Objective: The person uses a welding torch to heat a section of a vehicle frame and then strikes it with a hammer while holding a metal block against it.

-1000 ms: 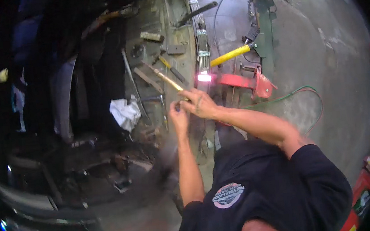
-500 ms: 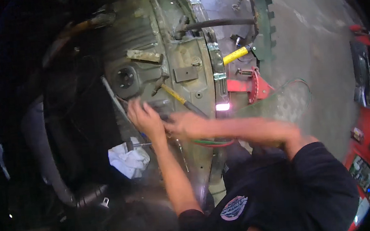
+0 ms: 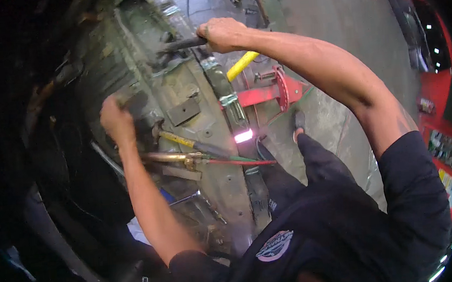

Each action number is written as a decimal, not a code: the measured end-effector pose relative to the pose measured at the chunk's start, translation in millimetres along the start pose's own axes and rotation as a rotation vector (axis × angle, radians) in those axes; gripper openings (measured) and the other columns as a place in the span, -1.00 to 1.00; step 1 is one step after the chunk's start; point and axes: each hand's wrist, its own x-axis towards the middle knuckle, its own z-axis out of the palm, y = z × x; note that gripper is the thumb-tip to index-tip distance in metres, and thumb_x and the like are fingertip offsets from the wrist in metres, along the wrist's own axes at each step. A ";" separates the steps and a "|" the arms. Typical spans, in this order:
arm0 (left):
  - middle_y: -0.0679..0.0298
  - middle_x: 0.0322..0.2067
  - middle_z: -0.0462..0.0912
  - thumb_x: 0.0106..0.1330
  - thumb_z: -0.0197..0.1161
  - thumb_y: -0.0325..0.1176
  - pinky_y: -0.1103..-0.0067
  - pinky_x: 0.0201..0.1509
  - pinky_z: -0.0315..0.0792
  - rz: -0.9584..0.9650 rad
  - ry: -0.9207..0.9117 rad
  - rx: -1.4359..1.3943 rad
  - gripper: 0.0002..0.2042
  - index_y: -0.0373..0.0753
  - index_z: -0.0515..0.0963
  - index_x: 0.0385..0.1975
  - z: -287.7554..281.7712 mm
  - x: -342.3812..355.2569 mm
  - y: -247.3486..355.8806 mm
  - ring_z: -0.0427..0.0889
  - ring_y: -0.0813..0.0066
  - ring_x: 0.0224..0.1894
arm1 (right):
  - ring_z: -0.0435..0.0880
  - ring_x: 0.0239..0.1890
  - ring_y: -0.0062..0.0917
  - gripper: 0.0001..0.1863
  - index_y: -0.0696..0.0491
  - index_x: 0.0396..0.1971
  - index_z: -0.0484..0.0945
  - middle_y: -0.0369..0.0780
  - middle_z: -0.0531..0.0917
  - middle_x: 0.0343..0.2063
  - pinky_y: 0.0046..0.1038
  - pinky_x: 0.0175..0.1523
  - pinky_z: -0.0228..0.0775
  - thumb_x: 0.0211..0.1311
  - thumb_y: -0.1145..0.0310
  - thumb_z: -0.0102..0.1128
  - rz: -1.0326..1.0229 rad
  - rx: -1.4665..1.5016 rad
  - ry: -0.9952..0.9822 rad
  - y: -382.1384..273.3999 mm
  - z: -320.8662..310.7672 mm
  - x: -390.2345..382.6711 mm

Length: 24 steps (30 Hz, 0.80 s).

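Note:
My right hand [image 3: 222,34] is closed round the black handle of a hammer [image 3: 188,43], whose head is blurred over the panel. At the left, my left hand [image 3: 115,118] has its fingers curled at a grey-brown block [image 3: 135,99]; motion smears both. A second hammer [image 3: 183,140], with a yellow and black handle, lies on the metal car floor between my arms. Beside it rests a brass gas torch [image 3: 169,156] with red and green hoses. A flat, dark metal plate [image 3: 184,112] sits on the panel between my hands.
A red clamp arm [image 3: 262,94] and a yellow handle [image 3: 242,65] stand off the panel's right edge. A ratchet-like chrome tool [image 3: 185,198] and a white cloth [image 3: 136,230] lie near my left forearm. Concrete floor [image 3: 323,19] stretches to the right, with red equipment beyond.
My hands have parted: the right went up and took hold of the black hammer handle, the left went over to the block. The torch now lies uncovered on the panel. The view has shifted.

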 end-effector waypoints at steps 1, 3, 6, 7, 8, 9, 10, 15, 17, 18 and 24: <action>0.12 0.00 0.67 0.25 0.40 -0.45 0.23 0.21 0.47 -0.022 0.131 -0.118 -0.65 -0.26 0.56 0.03 -8.0 -3.6 3.4 0.63 0.08 0.11 | 0.76 -0.13 -0.02 -0.71 0.07 -0.16 0.69 0.03 0.75 -0.25 -0.03 -0.07 0.60 0.11 0.31 0.27 0.063 0.113 -0.014 5.0 0.7 -20.1; 0.12 0.00 0.68 0.36 0.41 -0.37 0.39 0.13 0.52 -0.172 0.277 -0.408 -0.64 -0.35 0.54 0.08 -30.3 -16.2 13.0 0.67 0.26 0.04 | 0.73 -0.14 0.03 -0.59 0.06 0.01 0.67 0.10 0.73 -0.27 -0.03 -0.04 0.57 0.17 0.24 0.29 0.068 0.368 0.082 13.0 5.7 -57.8; 0.12 0.04 0.63 0.47 0.34 -0.35 0.47 0.10 0.56 -0.361 0.331 -0.713 -0.62 -0.39 0.47 0.18 -81.7 -56.8 56.0 0.65 0.38 0.03 | 0.74 -0.14 -0.05 -0.52 0.15 0.02 0.65 0.08 0.73 -0.24 -0.10 -0.03 0.56 0.14 0.18 0.30 0.043 0.833 0.138 8.6 11.2 -130.8; 0.14 0.05 0.62 0.48 0.32 -0.38 0.41 0.16 0.55 -0.494 0.292 -0.976 -0.59 -0.38 0.43 0.23 -91.5 -66.6 74.6 0.64 0.35 0.05 | 0.73 -0.15 -0.15 -0.49 0.20 0.02 0.62 0.06 0.72 -0.24 -0.17 -0.02 0.53 0.13 0.18 0.29 0.011 0.975 0.195 15.5 19.9 -158.0; 0.14 0.05 0.62 0.48 0.32 -0.38 0.41 0.16 0.55 -0.477 0.273 -0.948 -0.59 -0.38 0.43 0.23 -99.3 -76.2 97.2 0.64 0.35 0.05 | 0.72 -0.16 -0.25 -0.46 0.25 0.01 0.59 0.04 0.71 -0.25 -0.23 -0.01 0.50 0.12 0.17 0.27 -0.031 1.114 0.248 21.6 29.3 -184.2; 0.14 0.06 0.61 0.48 0.32 -0.37 0.38 0.19 0.53 -0.556 0.199 -1.141 -0.58 -0.39 0.42 0.24 -100.6 -85.5 123.5 0.63 0.34 0.06 | 0.72 -0.16 -0.31 -0.47 0.25 0.02 0.57 0.01 0.69 -0.27 -0.25 -0.02 0.49 0.12 0.19 0.25 -0.026 1.186 0.129 30.4 38.8 -210.1; 0.15 0.07 0.61 0.47 0.33 -0.37 0.36 0.22 0.52 -0.644 0.121 -1.335 -0.56 -0.39 0.41 0.25 -96.1 -95.1 150.0 0.62 0.33 0.08 | 0.71 -0.17 -0.31 -0.49 0.23 0.02 0.56 -0.01 0.67 -0.31 -0.23 -0.05 0.48 0.13 0.19 0.22 -0.015 1.213 0.017 41.0 37.6 -237.2; 0.23 -0.07 0.70 0.32 0.46 -0.45 0.50 0.13 0.51 -0.234 -0.199 -0.710 -0.58 -0.38 0.50 0.13 -40.0 -81.1 282.8 0.67 0.42 -0.03 | 0.71 -0.26 -0.31 -0.56 0.20 0.01 0.54 0.00 0.69 -0.33 -0.19 -0.10 0.47 0.20 0.26 0.32 0.280 1.223 0.070 88.1 93.1 -357.8; 0.18 -0.13 0.74 0.25 0.49 -0.46 0.50 0.07 0.54 -0.166 -0.338 -0.651 -0.61 -0.37 0.55 0.04 -16.2 -63.6 326.1 0.72 0.42 -0.08 | 0.71 -0.26 -0.31 -0.58 0.20 0.01 0.54 -0.02 0.71 -0.33 -0.19 -0.09 0.48 0.23 0.28 0.33 0.405 1.270 0.035 103.9 124.9 -399.2; 0.18 -0.13 0.74 0.25 0.49 -0.46 0.50 0.07 0.54 -0.161 -0.347 -0.628 -0.61 -0.37 0.55 0.04 -7.9 -55.0 343.8 0.72 0.42 -0.08 | 0.70 -0.35 -0.35 -0.61 0.20 0.00 0.53 -0.06 0.70 -0.37 -0.22 -0.19 0.49 0.26 0.30 0.30 0.458 1.310 0.095 108.0 136.0 -414.0; 0.08 -0.18 0.80 0.21 0.49 -0.43 0.49 0.00 0.57 0.086 -0.350 -0.279 -0.63 -0.39 0.60 -0.01 28.4 -21.2 383.1 0.77 0.40 -0.12 | 0.39 -0.76 -0.70 -0.77 0.12 -0.07 0.49 -0.34 0.45 -0.57 -0.50 -0.70 0.25 0.38 0.34 0.17 0.814 1.658 -0.027 124.9 176.0 -473.6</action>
